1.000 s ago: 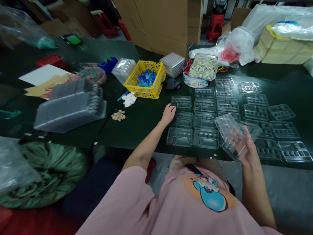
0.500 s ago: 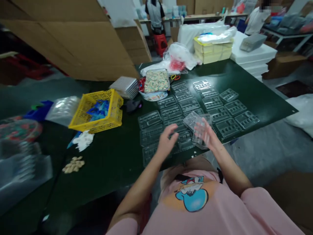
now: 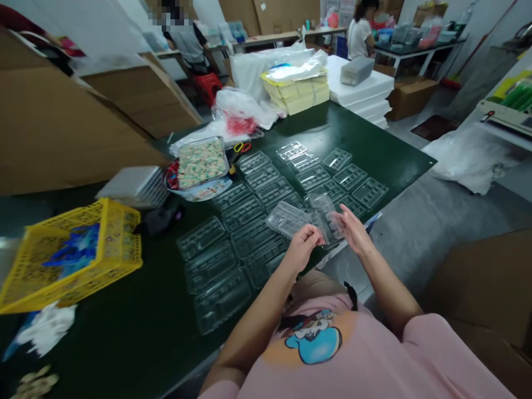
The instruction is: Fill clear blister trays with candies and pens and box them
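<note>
Both of my hands meet over the near edge of a dark green table (image 3: 124, 327). My left hand (image 3: 305, 246) pinches the edge of a clear plastic tray (image 3: 288, 217) that it peels off a small stack. My right hand (image 3: 351, 230) grips the rest of that stack of clear trays (image 3: 328, 216), fingers curled under it. Several more clear compartment trays (image 3: 233, 233) lie flat in rows on the table in front of my hands.
A yellow basket (image 3: 106, 249) with blue pieces stands at the left. A tin of wrapped sweets (image 3: 201, 166) and another tray stack (image 3: 133, 185) sit behind the rows. Cardboard sheets, yellow boxes (image 3: 297, 91) and white bags lie further back. Two people work at far tables.
The view has swung right. My left hand left the laid-out trays and came to the stack in my right hand, pinching one tray off it.
</note>
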### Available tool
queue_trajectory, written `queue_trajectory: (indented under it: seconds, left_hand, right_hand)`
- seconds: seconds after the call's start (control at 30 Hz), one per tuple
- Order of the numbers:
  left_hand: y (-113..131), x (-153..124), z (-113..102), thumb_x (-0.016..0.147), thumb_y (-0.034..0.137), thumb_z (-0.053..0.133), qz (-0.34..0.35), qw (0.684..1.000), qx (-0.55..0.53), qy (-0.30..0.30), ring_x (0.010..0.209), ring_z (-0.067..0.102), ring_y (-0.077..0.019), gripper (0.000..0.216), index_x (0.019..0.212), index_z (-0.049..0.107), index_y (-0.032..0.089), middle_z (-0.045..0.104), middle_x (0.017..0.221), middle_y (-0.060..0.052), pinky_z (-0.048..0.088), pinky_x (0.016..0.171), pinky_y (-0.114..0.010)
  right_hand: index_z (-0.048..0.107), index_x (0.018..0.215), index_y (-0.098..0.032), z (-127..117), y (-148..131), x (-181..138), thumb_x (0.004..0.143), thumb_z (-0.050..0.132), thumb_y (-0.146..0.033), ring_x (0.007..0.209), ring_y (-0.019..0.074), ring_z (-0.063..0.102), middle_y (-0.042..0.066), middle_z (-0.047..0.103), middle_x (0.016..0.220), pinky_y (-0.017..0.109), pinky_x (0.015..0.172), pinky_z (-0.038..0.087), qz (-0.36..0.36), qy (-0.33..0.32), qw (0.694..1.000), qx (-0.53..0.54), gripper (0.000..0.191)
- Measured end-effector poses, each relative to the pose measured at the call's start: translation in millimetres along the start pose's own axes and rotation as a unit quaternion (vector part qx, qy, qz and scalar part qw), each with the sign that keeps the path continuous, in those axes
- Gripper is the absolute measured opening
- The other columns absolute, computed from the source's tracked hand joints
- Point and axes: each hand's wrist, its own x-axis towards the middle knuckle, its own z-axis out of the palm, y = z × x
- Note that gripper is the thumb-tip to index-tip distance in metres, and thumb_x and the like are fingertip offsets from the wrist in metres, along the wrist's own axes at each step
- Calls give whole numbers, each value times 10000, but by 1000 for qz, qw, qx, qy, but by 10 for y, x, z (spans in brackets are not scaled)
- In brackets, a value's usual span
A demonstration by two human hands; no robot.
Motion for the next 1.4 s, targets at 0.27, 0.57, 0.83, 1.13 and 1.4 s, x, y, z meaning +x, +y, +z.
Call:
queue_trajectory:
  seconds: [0.27,0.57,0.83,1.13,1.4]
  left_hand:
    - [-134,210,200,715,443,749,-55,998,-22,-24,670,545,-108,311,806,577,201,583,739,9,438,672,-248]
    - [-166,535,160,647,332,772,-51,993,67,83,652,554,-98,380,991,666,211,668,851,-15,432,624,-237]
    - [84,702,-87,721,374,704,39,964,254,68,946,633,-202,380,1081,693,253,630,1219,-80,517,803,-337]
    - [398,679,-731,790,453,584,124,870,453,151,979,636,-242,363,1092,671,273,561,1320,-70,551,826,-405]
    - [329,818,-1216,811,453,522,132,759,605,202,1166,558,-307,418,1125,642,204,566,1274,-122,473,984,-467]
  right_hand:
    - [672,1045,-249,-259,-94,148,641,787,-393,614,93,512,-35,616,770,234,579,426,-60,73,995,-11,444]
    - [488,1338,-317,-371,-108,216,731,720,-434,634,107,515,-23,630,891,238,572,407,-75,-40,994,-74,661]
    - [213,1496,-178,-1372,-941,1460,787,553,-444,721,139,575,42,642,1005,263,667,474,-152,302,921,-195,831]
    - [263,1447,21,-2090,-1176,2093,821,537,-275,1073,255,566,205,604,1152,364,979,406,-60,412,817,-399,745]
    - [357,1421,10,-2150,-1087,2076,826,580,-239,1259,312,446,279,471,1329,394,1096,294,-64,400,777,-481,682]
